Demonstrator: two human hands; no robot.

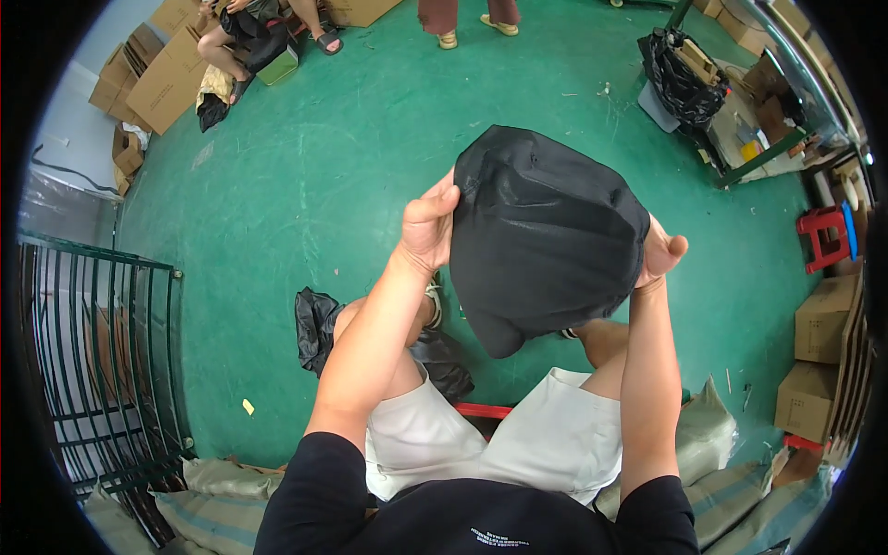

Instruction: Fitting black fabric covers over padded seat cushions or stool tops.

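Between my two hands hangs a black cloth piece [546,231], rounded and pouch-like, with soft folds at its top and a drooping lower corner. Whether it is a cap, a bag or a cover, I cannot tell. My left hand [431,224] grips its left edge, thumb on the near side and fingers mostly hidden behind the fabric. At the opposite edge my right hand [660,252] holds on, its thumb sticking outward and the other fingers hidden by the cloth. The piece is raised in front of me, above my knees.
Black plastic bags [319,326] lie by my feet. A green metal rack [106,361] stands left, and woven sacks [217,513] lie around me. Right are cartons [805,398], a red stool [823,236] and a bagged bin [680,79]. Other people's legs [467,17] show at the far side.
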